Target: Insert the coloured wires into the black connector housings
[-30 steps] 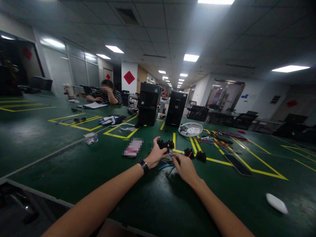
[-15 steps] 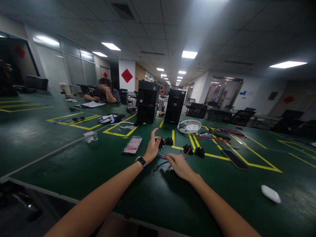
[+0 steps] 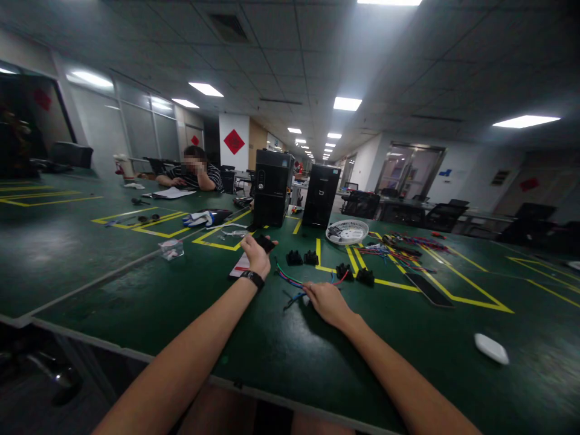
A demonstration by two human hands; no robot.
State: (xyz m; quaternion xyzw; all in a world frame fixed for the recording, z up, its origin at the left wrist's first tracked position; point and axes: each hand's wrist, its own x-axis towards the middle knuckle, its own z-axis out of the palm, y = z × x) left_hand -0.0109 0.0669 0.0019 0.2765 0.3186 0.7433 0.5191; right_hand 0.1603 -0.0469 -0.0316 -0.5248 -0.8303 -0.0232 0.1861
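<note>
The bench (image 3: pixel 254 344) is smooth, glossy green, striped with yellow tape (image 3: pixel 399 286); chunky, jagged black blocks (image 3: pixel 310 258) stand just beyond my right hand (image 3: pixel 328 303). It pinches the wires (image 3: pixel 290 279), thin, bendy, plastic-coated strands in green, red and blue that curve out to both sides, over the bench. My left hand (image 3: pixel 257 257) is curled around a dark piece (image 3: pixel 265 243), too dim to make out. Half a second ago it was beside the wires; now it's farther left, partly hiding the pale rectangle (image 3: pixel 237 264).
</note>
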